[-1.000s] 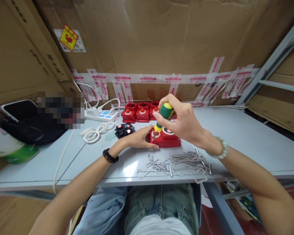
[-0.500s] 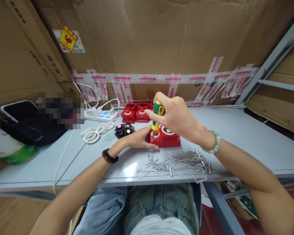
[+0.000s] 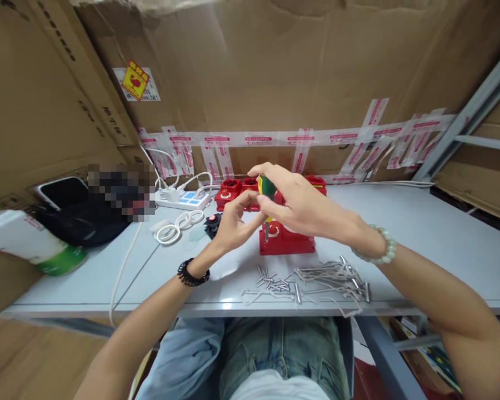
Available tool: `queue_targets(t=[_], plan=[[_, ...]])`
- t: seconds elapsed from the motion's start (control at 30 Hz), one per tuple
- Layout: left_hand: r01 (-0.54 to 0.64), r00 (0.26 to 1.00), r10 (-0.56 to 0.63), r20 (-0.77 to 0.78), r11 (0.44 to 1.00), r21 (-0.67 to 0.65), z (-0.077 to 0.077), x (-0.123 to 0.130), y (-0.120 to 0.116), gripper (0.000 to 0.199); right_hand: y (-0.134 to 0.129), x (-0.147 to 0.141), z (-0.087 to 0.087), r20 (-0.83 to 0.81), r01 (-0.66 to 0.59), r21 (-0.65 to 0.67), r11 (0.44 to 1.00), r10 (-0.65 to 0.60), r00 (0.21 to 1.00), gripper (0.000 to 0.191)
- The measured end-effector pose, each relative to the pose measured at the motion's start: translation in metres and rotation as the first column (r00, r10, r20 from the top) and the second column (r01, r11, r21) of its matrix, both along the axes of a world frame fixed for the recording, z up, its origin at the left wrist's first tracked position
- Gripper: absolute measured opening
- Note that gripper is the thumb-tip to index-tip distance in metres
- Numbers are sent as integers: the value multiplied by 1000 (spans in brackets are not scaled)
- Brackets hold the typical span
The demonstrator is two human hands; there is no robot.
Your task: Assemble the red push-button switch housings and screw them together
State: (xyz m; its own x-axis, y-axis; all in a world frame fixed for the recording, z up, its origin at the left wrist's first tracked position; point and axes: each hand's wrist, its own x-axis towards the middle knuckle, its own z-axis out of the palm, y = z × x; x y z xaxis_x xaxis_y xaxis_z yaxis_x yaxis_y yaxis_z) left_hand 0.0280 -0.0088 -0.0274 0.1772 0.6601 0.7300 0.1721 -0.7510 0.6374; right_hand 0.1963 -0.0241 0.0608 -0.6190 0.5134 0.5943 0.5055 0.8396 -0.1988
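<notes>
My right hand [image 3: 306, 201] wraps round the green and yellow handle of a screwdriver [image 3: 267, 188], held upright. Its shaft points down at the left front corner of a red call-point box [image 3: 291, 245] with a round red button. Beside the handle, my left hand [image 3: 238, 219] has its thumb and fingers closed on the lower part of the screwdriver; the exact contact is partly hidden. In front of the box lie loose screws [image 3: 270, 280] and metal rods with cords [image 3: 329, 275].
More red boxes [image 3: 227, 194] stand along the back, beside a white power strip [image 3: 185, 199]. White rings [image 3: 168, 234] and a black part [image 3: 212, 225] lie to the left. A phone [image 3: 62, 193], black bag and white-green tub [image 3: 37, 244] occupy the far left.
My left hand has let go of the red box and risen to the screwdriver. The right hand stays round the handle, fingers somewhat straighter. The view has shifted slightly.
</notes>
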Motion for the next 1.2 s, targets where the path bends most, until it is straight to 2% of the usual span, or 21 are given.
queue_targets(t=[0.07,0.1,0.23,0.33,0.37,0.43,0.5,0.53,0.67,0.73,0.9,0.93,1.1,1.13,1.2], plan=[[58,998,-59,-17,997,-51,2,-1,-1,22,1,4,0,-21,-94,-53,994,93,995,32],[49,998,-51,-31,997,-56,3,-1,-2,22,2,5,0,-37,-90,-59,994,88,995,29],[-130,992,130,-7,991,17,3,8,-4,29,3,-1,-4,-77,86,43,995,-82,994,22],[-145,987,145,64,989,2,2,10,-4,31,3,-2,-5,-78,171,96,981,-164,983,23],[-119,990,120,68,993,-11,2,10,-4,28,3,0,-5,-83,150,89,985,-143,986,23],[-48,998,50,47,998,-40,2,7,-3,22,4,3,-4,-98,31,35,999,-28,995,24],[5,1000,-5,7,997,-74,2,4,-3,19,5,6,-4,-130,-98,-33,995,93,987,29],[8,1000,-9,-10,997,-75,2,3,-3,19,6,6,-5,-153,-125,-49,991,116,981,28],[-93,996,93,7,996,13,0,6,-2,24,10,1,-13,-241,0,7,1000,2,970,24],[-104,994,103,41,994,19,0,7,-2,29,11,-1,-15,-254,41,25,999,-33,967,23],[63,996,-57,62,993,-97,1,5,-4,21,9,4,-11,-216,-190,-71,979,170,961,28],[64,997,-60,47,993,-98,0,5,-4,21,8,4,-11,-205,-196,-71,978,178,962,27],[-120,993,120,19,993,7,-4,5,-1,28,10,0,-16,-198,52,49,997,-41,979,24],[-125,992,125,16,992,11,-4,4,-1,27,10,0,-16,-199,55,51,997,-43,979,24],[-88,996,88,-15,996,-10,-4,2,-1,21,9,2,-14,-183,-33,2,999,33,983,25]])
